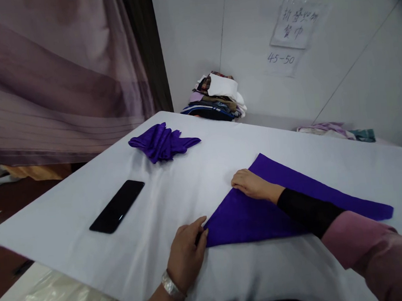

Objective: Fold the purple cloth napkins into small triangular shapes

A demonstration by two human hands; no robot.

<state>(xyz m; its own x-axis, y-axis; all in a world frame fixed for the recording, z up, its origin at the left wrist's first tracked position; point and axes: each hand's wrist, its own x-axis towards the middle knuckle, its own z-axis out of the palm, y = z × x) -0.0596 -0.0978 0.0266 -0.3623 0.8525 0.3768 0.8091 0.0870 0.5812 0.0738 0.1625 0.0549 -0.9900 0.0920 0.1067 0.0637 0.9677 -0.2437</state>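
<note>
A purple cloth napkin (pixel 251 216) lies folded on the white-covered table (pixel 176 194), with a pointed corner toward the left and a long flap stretching to the right. My left hand (pixel 188 249), wearing a wide silver bracelet, has its thumb and forefinger at that left corner. Farther up the same slanting edge, my right hand (pixel 250 183) grips the cloth with curled fingers, its forearm crossing over the napkin. Some of the fabric is hidden under the black and pink sleeve. A second purple cloth (pixel 164 143), gathered in pleats, rests near the table's far left edge.
A black phone (pixel 118 207) lies left of my hands. Behind the table, stacked folded clothes (pixel 219 98) and more fabric (pixel 335 130) sit by the wall. Handwritten paper signs (pixel 293 25) hang there. A mauve curtain (pixel 59 78) covers the left side; clear plastic (pixel 59 296) lies below.
</note>
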